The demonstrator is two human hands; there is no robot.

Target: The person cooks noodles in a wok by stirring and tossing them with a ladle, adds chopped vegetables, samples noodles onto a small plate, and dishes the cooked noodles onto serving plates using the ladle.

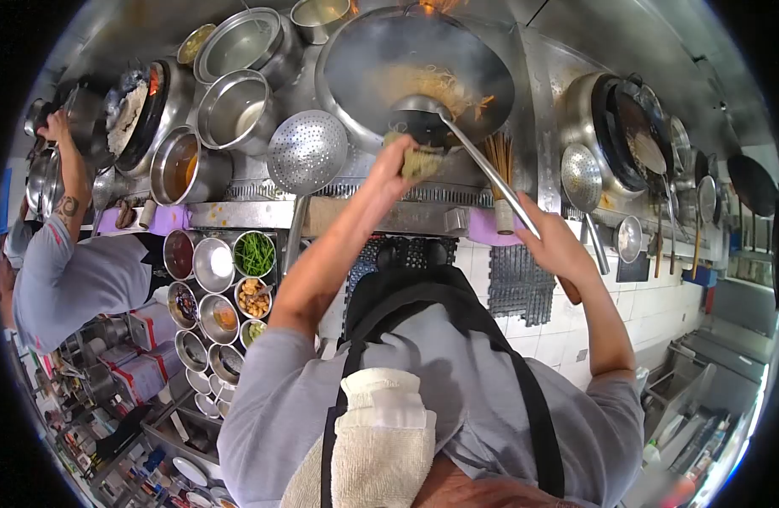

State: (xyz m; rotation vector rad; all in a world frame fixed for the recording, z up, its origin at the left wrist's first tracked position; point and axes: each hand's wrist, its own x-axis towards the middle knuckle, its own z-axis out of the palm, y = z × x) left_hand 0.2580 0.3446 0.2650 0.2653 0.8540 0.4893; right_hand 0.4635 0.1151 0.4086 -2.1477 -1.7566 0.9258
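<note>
A large dark wok (pixel 364 59) sits on the stove with noodles (pixel 436 85) and orange shreds inside, flames showing at its far rim. My left hand (pixel 391 165) grips a greenish-brown cloth (pixel 422 162) at the wok's near edge. My right hand (pixel 546 233) is closed round the long handle of a metal ladle (pixel 491 173). The ladle's bowl (pixel 417 104) is down in the wok, beside the noodles. The wooden end of the handle sticks out below my right hand.
A perforated strainer (pixel 307 152) and metal pots (pixel 235 112) lie left of the wok. A bamboo brush (pixel 501 182) stands right of it. Ingredient bowls (pixel 213 264) fill the lower left. Another person (pixel 89 271) works at the far left; a second wok (pixel 635 135) is right.
</note>
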